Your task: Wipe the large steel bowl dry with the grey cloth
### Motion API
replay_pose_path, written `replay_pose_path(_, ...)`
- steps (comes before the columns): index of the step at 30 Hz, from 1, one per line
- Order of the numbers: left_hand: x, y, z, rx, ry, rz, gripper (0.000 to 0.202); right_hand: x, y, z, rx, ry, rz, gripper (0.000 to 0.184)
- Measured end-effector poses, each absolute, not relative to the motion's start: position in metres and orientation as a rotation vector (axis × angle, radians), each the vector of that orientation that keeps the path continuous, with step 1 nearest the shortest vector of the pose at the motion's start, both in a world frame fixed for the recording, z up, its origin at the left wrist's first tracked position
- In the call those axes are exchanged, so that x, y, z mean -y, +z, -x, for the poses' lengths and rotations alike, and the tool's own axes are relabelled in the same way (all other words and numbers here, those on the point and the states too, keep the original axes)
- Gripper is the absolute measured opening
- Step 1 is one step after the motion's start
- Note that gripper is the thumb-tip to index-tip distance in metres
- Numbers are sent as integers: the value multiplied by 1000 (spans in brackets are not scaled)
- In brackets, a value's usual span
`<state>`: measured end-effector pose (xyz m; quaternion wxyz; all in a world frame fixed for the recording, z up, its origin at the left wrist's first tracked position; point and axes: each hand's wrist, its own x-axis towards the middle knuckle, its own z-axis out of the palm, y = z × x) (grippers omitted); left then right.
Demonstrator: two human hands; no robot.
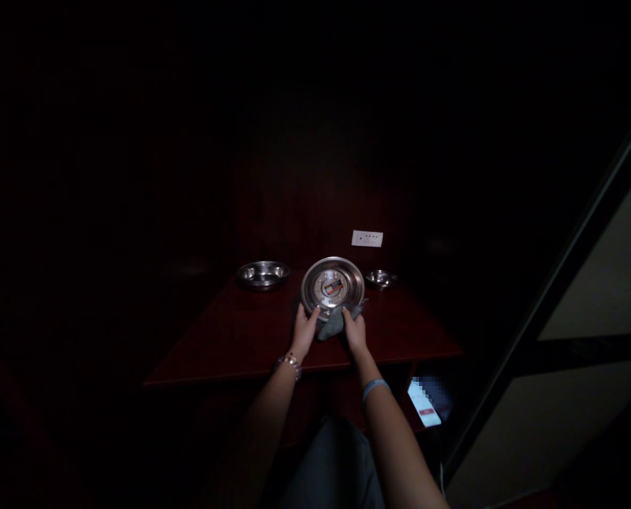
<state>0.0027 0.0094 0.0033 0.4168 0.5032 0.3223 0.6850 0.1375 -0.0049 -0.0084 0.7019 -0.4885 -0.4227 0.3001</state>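
Note:
A round stainless steel basin [314, 274] with a label in its middle is tilted up towards me above the dark red table. My left hand [305, 329] grips its lower left rim, thumb on the inside. On the lower right, my right hand [354, 329] is closed on a grey-green cloth [332, 325] and pressed against the rim. The cloth hangs over the basin's lower edge. Behind and to the left stands a second metal basin [263, 284], and a small metal bowl [381, 281] stands to the right.
The red table [214, 346] has its front edge just before me. A white socket panel [367, 239] is on the back wall. At lower right, a lit phone [424, 403] sits below the tabletop. A dark-framed panel [596, 297] slants along the right. Most surroundings are dark.

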Motion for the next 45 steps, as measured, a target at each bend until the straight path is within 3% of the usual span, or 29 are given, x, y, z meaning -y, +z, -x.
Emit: replay_pose_path(45,-7,8,-5,-847,1711,-1211,40,10,-2,-136,977,611,1140,45)
